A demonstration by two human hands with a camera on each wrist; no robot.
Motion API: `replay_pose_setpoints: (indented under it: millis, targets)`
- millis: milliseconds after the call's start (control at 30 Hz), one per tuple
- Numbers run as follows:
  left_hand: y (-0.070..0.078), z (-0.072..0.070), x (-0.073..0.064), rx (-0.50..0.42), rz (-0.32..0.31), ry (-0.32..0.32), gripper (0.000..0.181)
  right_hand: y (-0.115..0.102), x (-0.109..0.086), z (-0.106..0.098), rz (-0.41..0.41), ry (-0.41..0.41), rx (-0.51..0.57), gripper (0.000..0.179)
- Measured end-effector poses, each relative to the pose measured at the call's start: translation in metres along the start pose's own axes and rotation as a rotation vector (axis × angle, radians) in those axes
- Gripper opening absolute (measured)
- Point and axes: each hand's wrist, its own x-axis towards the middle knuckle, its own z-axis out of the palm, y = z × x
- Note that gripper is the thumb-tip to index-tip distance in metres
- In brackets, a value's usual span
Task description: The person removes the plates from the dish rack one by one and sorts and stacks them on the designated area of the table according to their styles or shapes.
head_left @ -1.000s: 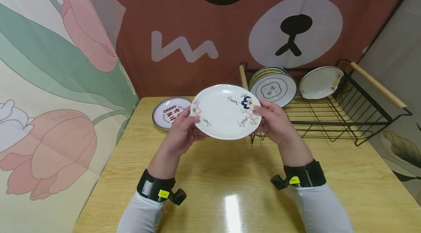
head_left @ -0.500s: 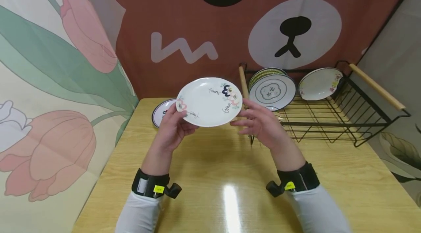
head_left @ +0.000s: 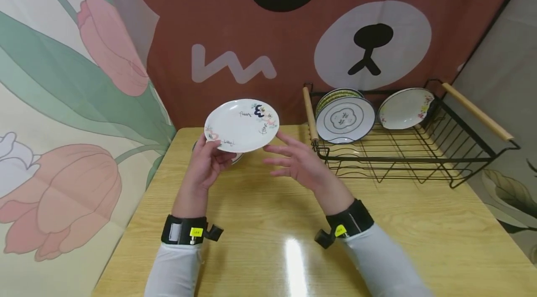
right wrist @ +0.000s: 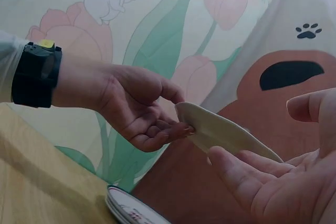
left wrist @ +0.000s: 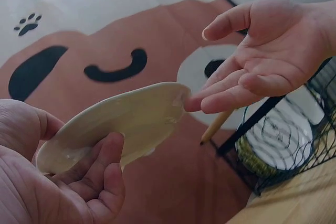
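Observation:
A white plate (head_left: 241,125) with flowers and black script along its rim is held up over the table. My left hand (head_left: 205,159) grips its left end, thumb on the upper face and fingers curled beneath, as the left wrist view shows. At the plate's right end is my right hand (head_left: 295,159), its fingers spread and nearly straight, fingertips right at the rim. In the right wrist view the right hand (right wrist: 283,182) has its palm up and thumb away from the plate. Behind the held plate, mostly hidden, lies a stack of plates (right wrist: 131,208) on the table.
A black wire dish rack (head_left: 402,159) with wooden handles stands at the back right of the wooden table (head_left: 251,222). Inside it lean a white plate with dark rings (head_left: 345,120), green-patterned plates behind, and a floral bowl (head_left: 404,109). A bear-print cloth (head_left: 230,17) hangs behind.
The plate has moved left with my left hand. My right hand has loosened from its grip on the rim and followed leftward, fingers spreading. The plate now covers most of the stack behind.

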Motion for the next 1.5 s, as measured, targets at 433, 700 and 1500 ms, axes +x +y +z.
replay_pose_setpoints:
  millis: [433,700,1500]
  targets:
    - [-0.019,-0.051,0.022,-0.069,-0.142,0.175,0.064,0.049,0.047,-0.004,0.16,0.143,0.164,0.062]
    - [-0.031,-0.069,0.029,-0.057,-0.22,0.253,0.066,0.08,0.068,-0.01,0.226,0.184,0.209,0.067]
    - [-0.05,-0.089,0.038,0.01,-0.309,0.361,0.067,0.124,0.092,0.009,0.319,0.283,0.193,0.068]
